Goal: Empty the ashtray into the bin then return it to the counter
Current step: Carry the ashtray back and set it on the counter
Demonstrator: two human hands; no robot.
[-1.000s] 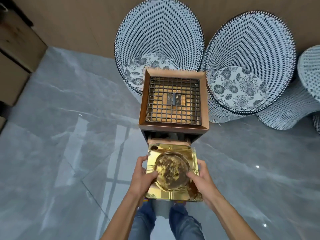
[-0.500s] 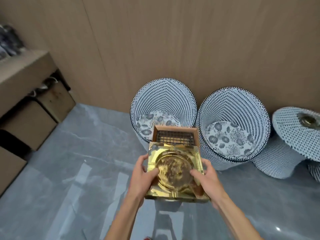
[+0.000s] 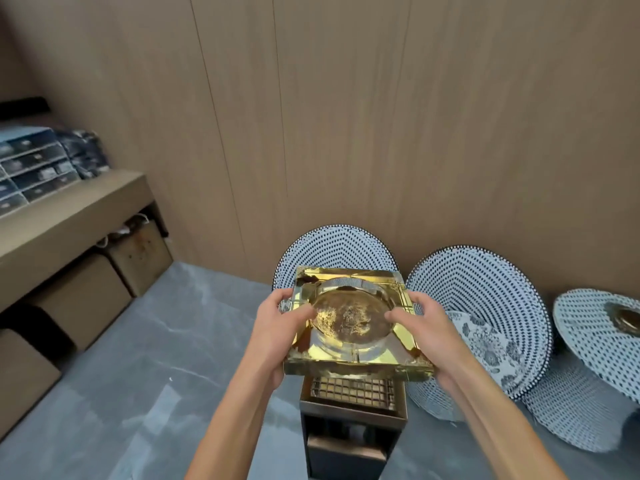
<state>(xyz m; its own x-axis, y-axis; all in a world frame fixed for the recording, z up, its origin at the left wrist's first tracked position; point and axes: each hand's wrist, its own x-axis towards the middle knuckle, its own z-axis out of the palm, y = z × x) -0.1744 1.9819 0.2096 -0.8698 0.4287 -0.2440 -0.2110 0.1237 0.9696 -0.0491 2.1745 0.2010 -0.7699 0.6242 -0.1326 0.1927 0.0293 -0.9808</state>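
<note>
Square gold glass ashtray [image 3: 353,323] is held level above the grille-topped bin [image 3: 352,407], left hand [image 3: 277,327] clasping its 9 o'clock edge, right hand [image 3: 429,327] its 3 o'clock edge, fingers curled closed. Bowl shows stains only; emptying appears done. Return to counter [image 3: 69,216], at 10 o'clock, remains.

Wood-panel wall [image 3: 346,116] behind — three dotted wicker chairs [image 3: 485,299] against it; cardboard boxes [image 3: 79,299] under left shelf [image 3: 69,216].

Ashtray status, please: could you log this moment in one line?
ashtray: upright, held | left hand, right hand: gripping sides | bin: below
</note>
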